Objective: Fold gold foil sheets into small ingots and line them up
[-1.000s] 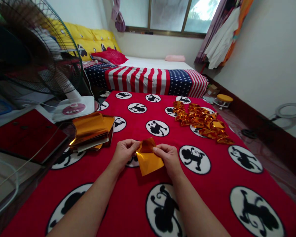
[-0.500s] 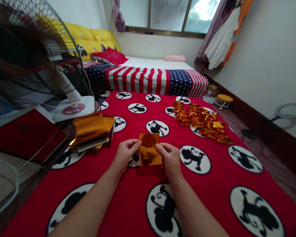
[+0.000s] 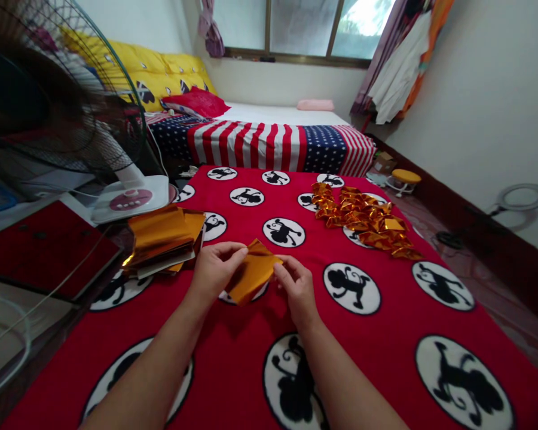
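A sheet of shiny gold foil paper [image 3: 253,272] is held up between my two hands, turned at a slant above the red cloth [image 3: 233,370]. My left hand [image 3: 215,269] pinches its left edge with the thumb on top. At the right corner, my right hand [image 3: 296,283] grips the paper between thumb and fingers. To the left lies a stack of gold foil sheets [image 3: 161,236], loosely piled. Several folded gold foil pieces [image 3: 358,218] rest in rows on the cloth at the right.
An electric fan [image 3: 132,194] stands at the left, beside a dark red box-like surface [image 3: 49,248]. Behind the cloth is a bed with a striped, starred cover [image 3: 264,146]. A yellow-topped stool [image 3: 406,177] and a ring light [image 3: 522,196] are at the right.
The gold paper has turned from upright and square-on to a slant, shifting slightly left. My left hand has moved left with it; both hands still hold it.
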`<state>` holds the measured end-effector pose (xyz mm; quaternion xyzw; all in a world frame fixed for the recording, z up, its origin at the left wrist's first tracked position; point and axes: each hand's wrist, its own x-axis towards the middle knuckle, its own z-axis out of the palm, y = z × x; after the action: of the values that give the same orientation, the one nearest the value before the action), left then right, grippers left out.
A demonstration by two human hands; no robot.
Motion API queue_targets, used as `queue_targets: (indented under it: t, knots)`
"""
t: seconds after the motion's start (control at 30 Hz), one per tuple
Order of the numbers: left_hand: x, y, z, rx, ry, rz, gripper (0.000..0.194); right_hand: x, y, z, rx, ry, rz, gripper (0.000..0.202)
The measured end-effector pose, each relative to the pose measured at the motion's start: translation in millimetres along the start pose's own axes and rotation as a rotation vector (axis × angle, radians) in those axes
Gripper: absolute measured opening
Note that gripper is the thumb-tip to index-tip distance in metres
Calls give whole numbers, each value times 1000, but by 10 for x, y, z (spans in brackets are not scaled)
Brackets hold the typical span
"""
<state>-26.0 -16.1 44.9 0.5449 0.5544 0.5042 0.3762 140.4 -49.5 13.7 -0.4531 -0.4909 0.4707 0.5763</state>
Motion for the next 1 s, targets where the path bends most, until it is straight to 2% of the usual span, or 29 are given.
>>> queue_targets:
  t: [0.07,0.13,0.3,0.47,0.6,0.8,1.0]
  knots:
    - [7,112,-83,204,-167,108,21,7,-14,-11,34,56,-58,33]
    - [-19,210,-114,387,-245,225,19,10,-29,-20,-2,41,-121,35]
    - [-103,287,-40,508,-359,327,19,3,-66,-16,-175,-32,-205,9]
    - [-95,245,3,452,-308,227,19,12,-77,-38,-182,-2,-234,10]
    - [-59,218,-23,373,-251,135,17,28,-52,-76,-130,53,-168,11]
    - [-3,161,-97,348,-175,106,14,60,9,-123,47,163,-37,11]
    - [18,157,-121,390,-175,93,17,64,36,-115,70,201,-22,12]
